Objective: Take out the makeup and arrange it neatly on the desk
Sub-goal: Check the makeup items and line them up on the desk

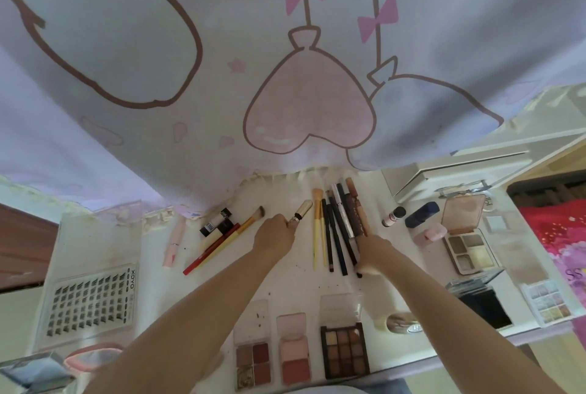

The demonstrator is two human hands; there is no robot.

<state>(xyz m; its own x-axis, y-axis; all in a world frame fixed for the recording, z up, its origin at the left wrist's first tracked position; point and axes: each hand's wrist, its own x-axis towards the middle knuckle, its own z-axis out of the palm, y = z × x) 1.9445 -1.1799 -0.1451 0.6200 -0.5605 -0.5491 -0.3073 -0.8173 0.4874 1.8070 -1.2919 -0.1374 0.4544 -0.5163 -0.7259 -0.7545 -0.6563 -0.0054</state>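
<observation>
The slim gold lipstick tube (300,212) lies on the white table (285,279), between a tan-handled brush (244,228) and the row of pencils and brushes (337,231). The left hand (275,236) pinches its near end. It looks light, rigid and slick, best held round the barrel. The right hand (374,252) rests on the pencils' near ends, fingers curled over them. Open eyeshadow palettes (344,350) lie nearer.
</observation>
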